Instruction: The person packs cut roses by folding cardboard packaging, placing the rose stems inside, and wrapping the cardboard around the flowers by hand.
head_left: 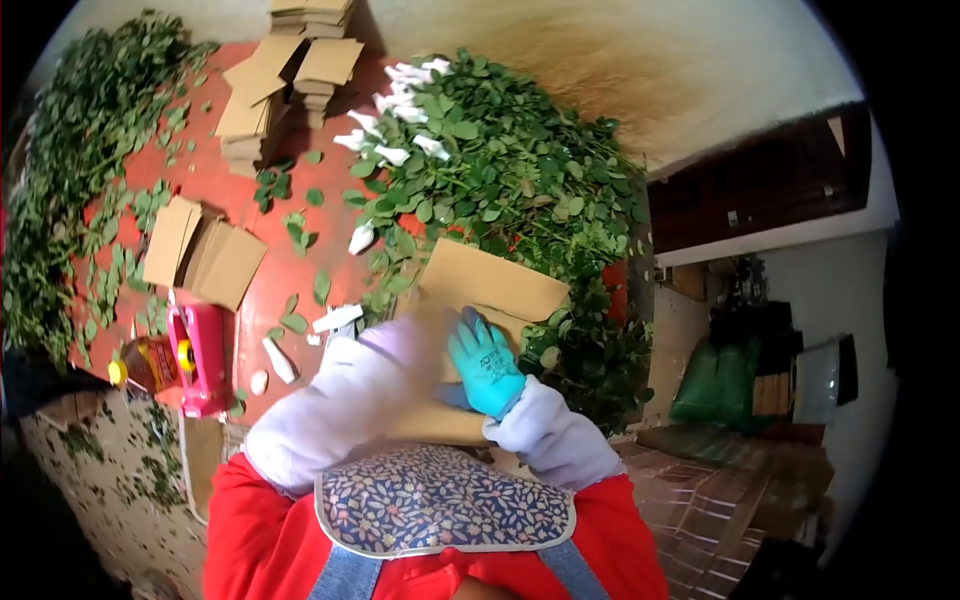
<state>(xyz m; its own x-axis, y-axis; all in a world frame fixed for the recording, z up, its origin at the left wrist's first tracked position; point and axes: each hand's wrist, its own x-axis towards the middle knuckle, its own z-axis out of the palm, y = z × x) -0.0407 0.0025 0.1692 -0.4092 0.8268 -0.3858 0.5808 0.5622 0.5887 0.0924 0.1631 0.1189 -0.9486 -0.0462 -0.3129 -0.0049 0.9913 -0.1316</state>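
My right hand point(487, 366), in a teal glove, lies on a folded piece of cardboard point(495, 280) in front of me, fingers stretched out. My left hand point(415, 345) is beside it over the same cardboard. Motion smears it, so its fingers and anything in them cannot be made out. Another brown flap of the cardboard point(440, 424) shows below my hands, near my apron. Just left of my left hand is a white and grey object point(338, 318), partly hidden by the sleeve.
Leafy stems point(540, 150), some with white-wrapped heads point(395, 155), cover the right of the red table point(285, 240). More foliage point(70, 150) lies left. Cardboard stacks point(250, 120) and pieces point(205, 255), a pink tool point(203, 360) and a yellow-capped bottle point(148, 365) stand around.
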